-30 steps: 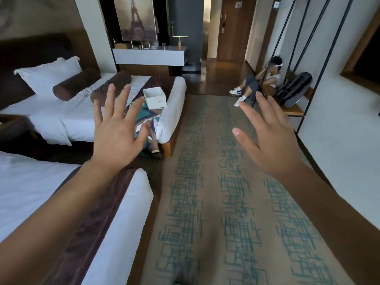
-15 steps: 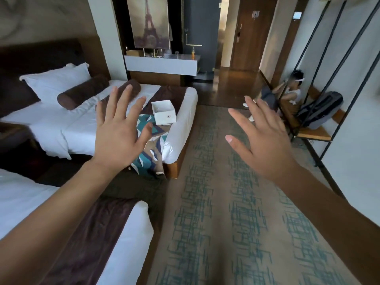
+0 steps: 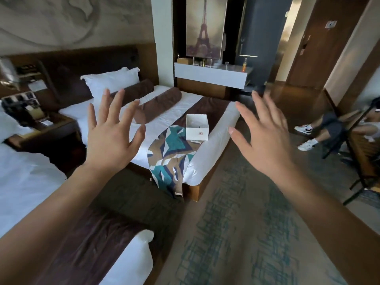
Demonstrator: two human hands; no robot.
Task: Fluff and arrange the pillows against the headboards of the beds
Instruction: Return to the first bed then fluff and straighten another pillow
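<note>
Both hands are raised with fingers spread and empty — the left hand [image 3: 111, 138] and right hand [image 3: 265, 138] hold nothing. Beyond them stands the far bed [image 3: 213, 145], white-sheeted with a brown runner. At its dark headboard [image 3: 67, 66] leans 1 white pillow [image 3: 111, 83]; 2 brown bolsters [image 3: 158, 105] lie just beside it. A white box [image 3: 197, 130] sits at the bed's foot — patterned carpet [image 3: 236, 233] alongside.

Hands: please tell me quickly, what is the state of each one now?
Left hand: open, fingers spread, holding nothing.
Right hand: open, fingers spread, holding nothing.
</note>
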